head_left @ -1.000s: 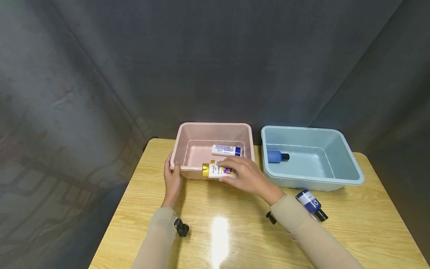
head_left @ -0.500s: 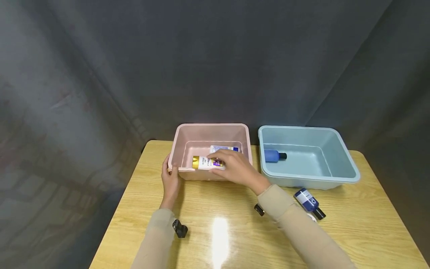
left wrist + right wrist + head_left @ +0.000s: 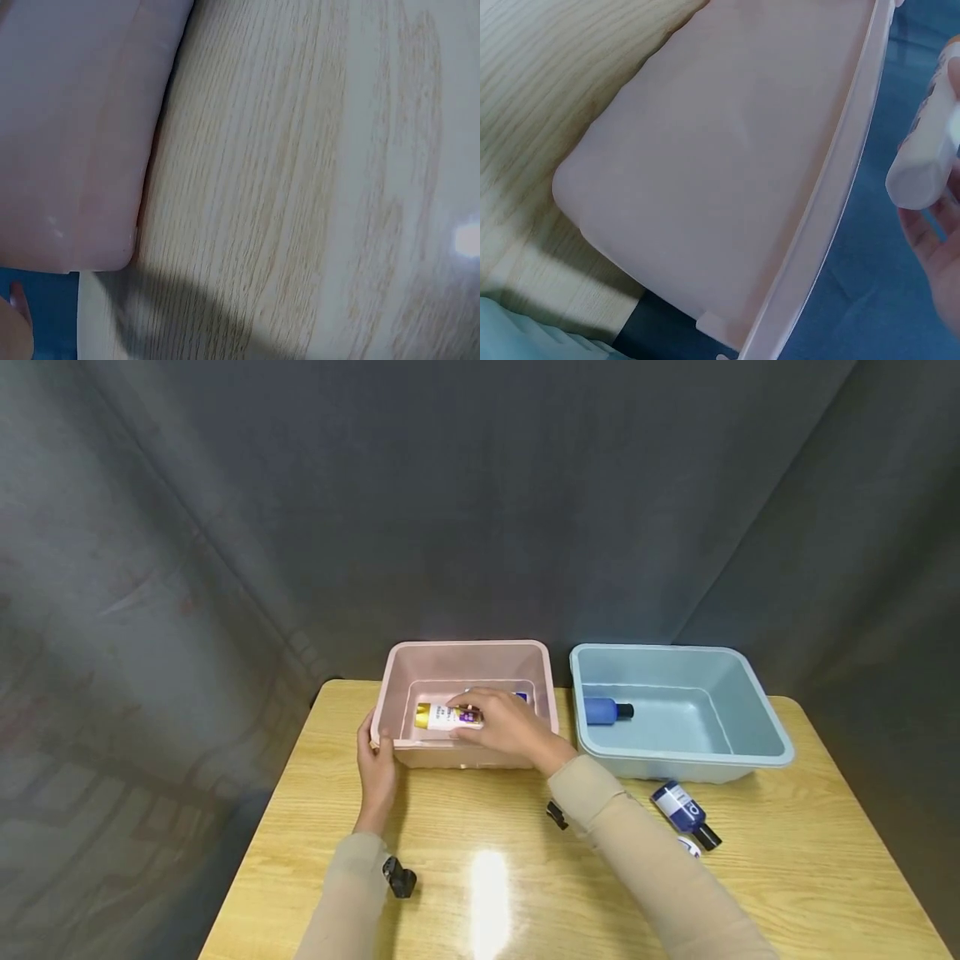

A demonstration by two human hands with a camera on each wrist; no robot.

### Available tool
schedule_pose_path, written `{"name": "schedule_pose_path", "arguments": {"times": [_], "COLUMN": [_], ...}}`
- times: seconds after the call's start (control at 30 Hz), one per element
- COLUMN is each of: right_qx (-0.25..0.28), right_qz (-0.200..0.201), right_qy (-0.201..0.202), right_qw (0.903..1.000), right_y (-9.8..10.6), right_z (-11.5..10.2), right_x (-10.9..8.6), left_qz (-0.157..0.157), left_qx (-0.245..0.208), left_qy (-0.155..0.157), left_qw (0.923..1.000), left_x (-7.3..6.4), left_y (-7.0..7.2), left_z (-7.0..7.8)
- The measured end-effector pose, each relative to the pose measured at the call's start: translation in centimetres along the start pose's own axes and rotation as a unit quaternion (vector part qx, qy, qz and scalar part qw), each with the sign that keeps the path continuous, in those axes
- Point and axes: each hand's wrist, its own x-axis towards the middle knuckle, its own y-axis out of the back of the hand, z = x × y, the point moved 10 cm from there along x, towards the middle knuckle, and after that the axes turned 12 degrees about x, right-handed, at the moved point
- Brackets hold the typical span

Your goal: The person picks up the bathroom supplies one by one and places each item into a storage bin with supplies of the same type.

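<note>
My right hand point(image 3: 504, 727) holds a white bottle with a gold cap point(image 3: 442, 717), cap to the left, over the inside of a pink bin point(image 3: 468, 757). In the right wrist view, fingers of that hand point(image 3: 946, 266) lie around the bottle point(image 3: 919, 165), past the bin's rim. Behind the hand, a tube shows little more than its blue cap point(image 3: 521, 696); the rest is hidden. My left hand point(image 3: 377, 781) grips the pink bin's near left corner, thumb at the rim. The left wrist view shows mostly the bin's outer wall point(image 3: 75, 150).
A light blue bin point(image 3: 682, 756) stands to the right, with a blue bottle with a black cap point(image 3: 602, 711) lying inside. In front of it, a dark blue bottle point(image 3: 682, 810) lies on the wooden table point(image 3: 420, 927), beside a small white round thing point(image 3: 689, 846). Dark curtains hang behind.
My right hand has carried the white bottle left and inward, from the pink bin's front rim to over its inside. My left hand keeps its grip on the corner.
</note>
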Motion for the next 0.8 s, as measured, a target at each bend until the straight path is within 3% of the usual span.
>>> {"name": "schedule_pose_path", "arguments": {"times": [0.2, 0.6, 0.8], "right_qx": [0.001, -0.013, -0.020], "right_qz": [-0.003, -0.021, -0.017], "right_qy": [0.003, -0.004, -0.034], "right_qw": [1.0000, 0.9997, 0.9991], "right_y": [-0.5, -3.1, -3.6], "right_z": [0.3, 0.7, 1.5], "right_x": [1.0, 2.8, 3.1], "left_qz": [-0.019, -0.001, 0.001], "left_qx": [0.008, 0.005, -0.009], "left_qy": [0.002, 0.003, -0.001], "left_qw": [0.9998, 1.0000, 1.0000], "left_x": [-0.1, -0.2, -0.3], "left_y": [-0.3, 0.5, 0.3], "left_z": [-0.1, -0.4, -0.4]}}
